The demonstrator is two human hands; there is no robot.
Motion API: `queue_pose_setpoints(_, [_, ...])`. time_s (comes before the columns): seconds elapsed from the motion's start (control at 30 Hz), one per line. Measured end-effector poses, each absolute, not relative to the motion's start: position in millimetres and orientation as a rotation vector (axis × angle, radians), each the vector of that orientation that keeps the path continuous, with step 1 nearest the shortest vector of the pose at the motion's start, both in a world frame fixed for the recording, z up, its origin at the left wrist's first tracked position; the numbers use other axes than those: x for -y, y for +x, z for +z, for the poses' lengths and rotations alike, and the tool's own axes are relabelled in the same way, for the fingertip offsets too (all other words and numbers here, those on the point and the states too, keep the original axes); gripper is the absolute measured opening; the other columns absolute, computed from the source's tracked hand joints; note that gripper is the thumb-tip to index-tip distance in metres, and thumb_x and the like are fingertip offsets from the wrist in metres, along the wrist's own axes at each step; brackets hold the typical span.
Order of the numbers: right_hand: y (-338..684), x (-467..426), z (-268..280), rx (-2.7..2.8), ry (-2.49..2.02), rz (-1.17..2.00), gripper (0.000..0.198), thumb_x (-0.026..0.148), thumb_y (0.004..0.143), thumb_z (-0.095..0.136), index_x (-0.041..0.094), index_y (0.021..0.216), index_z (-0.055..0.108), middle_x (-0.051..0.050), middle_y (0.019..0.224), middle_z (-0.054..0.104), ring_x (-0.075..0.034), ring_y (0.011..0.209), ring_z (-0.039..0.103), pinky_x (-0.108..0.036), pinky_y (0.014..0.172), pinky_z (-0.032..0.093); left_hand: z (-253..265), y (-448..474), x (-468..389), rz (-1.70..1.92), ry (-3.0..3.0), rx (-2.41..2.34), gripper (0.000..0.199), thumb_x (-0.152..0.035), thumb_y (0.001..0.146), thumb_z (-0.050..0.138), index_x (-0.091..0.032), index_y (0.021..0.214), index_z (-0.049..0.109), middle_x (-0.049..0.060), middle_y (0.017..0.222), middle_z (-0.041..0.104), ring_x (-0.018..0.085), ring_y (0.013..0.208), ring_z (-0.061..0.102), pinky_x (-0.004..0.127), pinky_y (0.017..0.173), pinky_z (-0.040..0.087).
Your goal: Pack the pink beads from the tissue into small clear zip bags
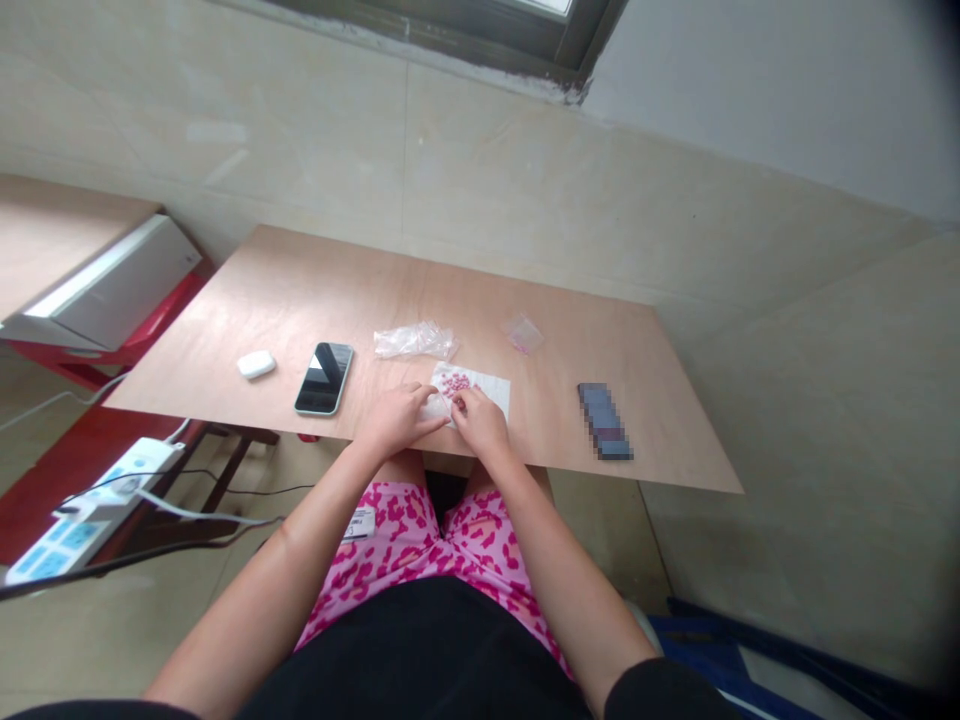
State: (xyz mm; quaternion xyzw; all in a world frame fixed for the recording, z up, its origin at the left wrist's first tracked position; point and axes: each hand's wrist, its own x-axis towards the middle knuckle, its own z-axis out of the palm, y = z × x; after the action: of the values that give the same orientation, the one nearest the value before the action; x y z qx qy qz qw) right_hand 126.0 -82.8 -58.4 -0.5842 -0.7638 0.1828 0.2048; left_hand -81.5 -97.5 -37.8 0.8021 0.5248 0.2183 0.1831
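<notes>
A white sheet [496, 392], paper or cloth, lies near the front edge of the table with a small heap of pink beads [454, 383] on it. My left hand [401, 418] rests at the sheet's left side, thumb and forefinger apart, with nothing visible between them. Over the sheet's front part, my right hand [481, 424] has its fingertips pinched together just below the beads. Whatever is between those fingertips is too small to make out. Behind the sheet lies a crumpled clear plastic bag [416, 341]. A smaller clear bag [524, 333] with something pinkish at its bottom lies farther right.
Left on the wooden table [247, 285] are a phone [325, 378] and a white rounded case [256, 364]. Another dark phone-like device [604, 420], pixelated, lies at the right. A power strip [97, 510] with cables sits at lower left. A tiled wall [480, 190] stands behind.
</notes>
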Motion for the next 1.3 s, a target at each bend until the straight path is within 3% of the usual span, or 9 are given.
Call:
queue_pose_setpoints(0.23, [125.8,80.9,-46.2,1.589,-1.466,0.875,0.02,0.035,0.095,0.06,0.019,0.095,0.072,-0.007,0.091,0.077,-0.022,0.08,0.07,-0.03,0.074,0.055,-36.7,-80.3,96.6,0.642,2.237,-1.489,0.043,-0.047,0.092,0.074,-0.019,0.124,0.069,0.013,0.108,0.074,0.032,0.097,0.071,0.041,0.085,0.055])
queue_pose_setpoints(0.37, [122.3,82.2,-35.0,1.689,-1.347,1.034,0.023,0.04,0.094,0.064,0.02,0.096,0.076,-0.005,0.094,0.079,-0.021,0.083,0.071,-0.03,0.078,0.055,-37.3,-79.6,97.4,0.642,2.253,-1.477,0.039,-0.045,0.093,0.072,-0.02,0.123,0.069,0.011,0.106,0.073,0.03,0.096,0.071,0.039,0.084,0.055])
queue_pose_setpoints(0.63, [129.9,82.1,-50.7,1.918,-1.645,0.676,0.008,0.022,0.091,0.066,0.022,0.09,0.074,-0.004,0.093,0.077,-0.02,0.082,0.07,-0.029,0.077,0.051,-42.4,-78.7,98.2,0.677,2.25,-1.454,0.04,-0.042,0.094,0.072,-0.02,0.127,0.068,0.012,0.109,0.072,0.029,0.096,0.071,0.04,0.087,0.056])
queue_pose_setpoints(0.87, [121.5,84.7,-55.5,2.014,-1.725,0.487,0.007,0.021,0.093,0.064,0.022,0.09,0.07,-0.004,0.092,0.073,-0.019,0.082,0.066,-0.026,0.071,0.045,-38.4,-71.4,104.9,0.576,2.324,-1.496,0.04,-0.043,0.094,0.072,-0.02,0.126,0.068,0.012,0.108,0.071,0.032,0.097,0.07,0.041,0.085,0.055])
queue_pose_setpoints(1.1, [130.8,83.3,-55.0,1.926,-1.618,0.595,0.01,0.022,0.09,0.06,0.021,0.087,0.07,-0.004,0.086,0.074,-0.021,0.077,0.067,-0.029,0.073,0.048,-35.1,-68.4,108.3,0.58,2.31,-1.519,0.042,-0.044,0.093,0.073,-0.02,0.127,0.067,0.013,0.107,0.072,0.034,0.1,0.07,0.042,0.085,0.055])
queue_pose_setpoints(1.3, [128.2,84.0,-50.6,1.543,-1.446,0.948,0.025,0.044,0.09,0.065,0.019,0.092,0.072,-0.005,0.082,0.074,-0.021,0.07,0.065,-0.03,0.065,0.052,-32.2,-71.8,105.6,0.587,2.272,-1.563,0.043,-0.046,0.093,0.073,-0.021,0.127,0.068,0.013,0.112,0.073,0.033,0.102,0.071,0.041,0.087,0.055])
